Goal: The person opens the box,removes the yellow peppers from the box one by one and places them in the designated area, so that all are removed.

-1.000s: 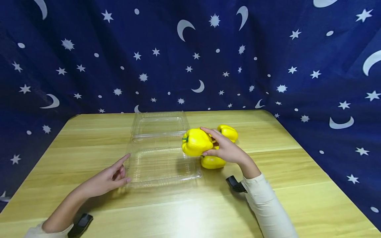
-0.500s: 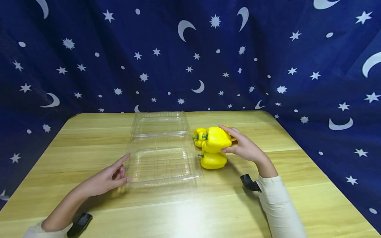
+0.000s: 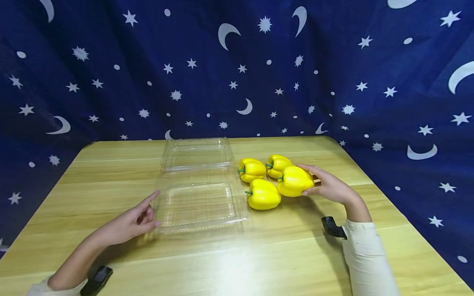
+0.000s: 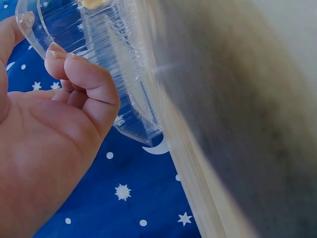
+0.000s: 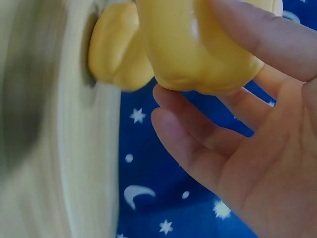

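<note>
My right hand [image 3: 331,185] grips a yellow bell pepper [image 3: 295,181], thumb in front and fingers behind; in the right wrist view this bell pepper [image 5: 198,44] is held off the wooden surface. Three more yellow bell peppers with green stems lie close by: one at the front [image 3: 264,195], one at the back left [image 3: 252,169] and one at the back right [image 3: 278,165], overlapped by the held one. My left hand [image 3: 127,224] is at the left edge of a clear plastic clamshell container [image 3: 201,201], index finger and thumb spread along its rim, remaining fingers bent inward.
The container's clear lid [image 3: 198,153] lies folded back behind its base. Everything stands on a light wooden table [image 3: 185,263]. A dark blue cloth [image 3: 207,74] with white stars and moons hangs beyond the table's back edge.
My right hand has carried the yellow bell pepper right, from beside the container over the other peppers to their right side, and lower. My left hand has kept its place at the container.
</note>
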Motion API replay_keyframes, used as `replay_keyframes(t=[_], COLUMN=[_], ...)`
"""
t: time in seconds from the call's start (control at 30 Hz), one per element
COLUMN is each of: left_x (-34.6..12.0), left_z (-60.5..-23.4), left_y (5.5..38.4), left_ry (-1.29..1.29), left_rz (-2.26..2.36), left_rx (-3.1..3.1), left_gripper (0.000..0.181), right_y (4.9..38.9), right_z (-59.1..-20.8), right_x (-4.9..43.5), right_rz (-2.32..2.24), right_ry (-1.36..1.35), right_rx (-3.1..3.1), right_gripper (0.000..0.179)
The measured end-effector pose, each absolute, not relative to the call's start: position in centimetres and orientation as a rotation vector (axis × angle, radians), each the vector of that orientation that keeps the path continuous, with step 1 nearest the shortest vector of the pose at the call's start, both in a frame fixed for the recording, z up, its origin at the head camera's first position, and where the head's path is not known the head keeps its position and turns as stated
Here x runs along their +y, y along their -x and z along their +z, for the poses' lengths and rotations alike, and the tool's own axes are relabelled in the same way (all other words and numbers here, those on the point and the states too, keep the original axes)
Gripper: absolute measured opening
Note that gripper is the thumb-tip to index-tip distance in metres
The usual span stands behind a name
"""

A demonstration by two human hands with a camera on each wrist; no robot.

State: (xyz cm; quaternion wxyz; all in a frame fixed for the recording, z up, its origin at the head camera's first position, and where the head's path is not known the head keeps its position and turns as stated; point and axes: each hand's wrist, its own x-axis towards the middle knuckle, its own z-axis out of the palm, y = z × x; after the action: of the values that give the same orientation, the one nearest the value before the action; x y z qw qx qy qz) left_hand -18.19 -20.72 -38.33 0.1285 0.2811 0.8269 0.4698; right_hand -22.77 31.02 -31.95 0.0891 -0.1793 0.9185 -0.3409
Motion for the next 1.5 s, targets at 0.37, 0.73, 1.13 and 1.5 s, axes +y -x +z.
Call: replay_keyframes(t=[0.37, 0.73, 1.13, 1.5], left_x=[-20.8, -20.8, -20.6, -20.6], left_z=[-38.4, -38.4, -38.2, -38.4], left_y=[18.2, 18.2, 18.1, 18.0], left_ry=[-0.825, -0.83, -0.833, -0.835], left_rz=[1.371, 1.379, 1.382, 1.361], left_rx=[2.4, 2.395, 2.4, 2.422], left_gripper=[0.077, 0.077, 0.077, 0.076], right_y=[23.6, 23.9, 24.1, 24.2], right_z=[-33.6, -34.8, -35.3, -35.5], right_x=[32.5, 32.2, 31.4, 31.6], right_rz=[-1.022, -1.002, -0.952, -0.964], right_ry=[0.58, 0.617, 0.577, 0.525], right_rx=[2.666, 2.605, 2.593, 2.59], right_gripper=[0.074, 0.072, 0.071, 0.074])
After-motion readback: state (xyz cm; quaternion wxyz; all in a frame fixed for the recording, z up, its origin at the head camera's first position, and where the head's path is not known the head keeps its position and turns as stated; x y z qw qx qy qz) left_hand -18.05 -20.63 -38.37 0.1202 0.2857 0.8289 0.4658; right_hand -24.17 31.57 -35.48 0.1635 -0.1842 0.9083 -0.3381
